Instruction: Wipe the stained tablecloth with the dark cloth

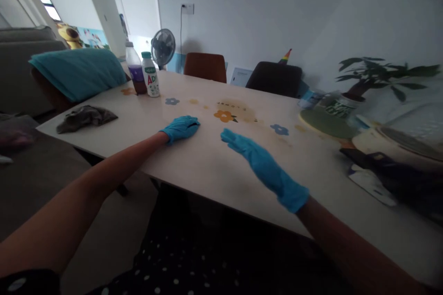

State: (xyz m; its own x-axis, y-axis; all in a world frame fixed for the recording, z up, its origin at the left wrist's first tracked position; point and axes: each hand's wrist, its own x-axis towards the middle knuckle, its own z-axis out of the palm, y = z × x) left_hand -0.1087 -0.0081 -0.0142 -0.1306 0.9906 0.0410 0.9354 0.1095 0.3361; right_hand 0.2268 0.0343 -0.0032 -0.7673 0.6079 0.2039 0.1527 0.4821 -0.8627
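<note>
Counter [207, 170], pale with flower prints, lies under both blue-gloved hands. The left grip [180, 128] rests on it, loosely curled and empty. The right grip [263, 167], flat and open, is just beside it, right of centre.

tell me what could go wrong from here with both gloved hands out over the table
The white bottle and the purple-labelled bottle stand close together near the table's far corner; a wide sweep of the left hand could topple both.
Dishes and a potted plant crowd the side beyond the open right hand; a reach there might knock them.
The grey rag lies at the edge and could slide off.
</note>
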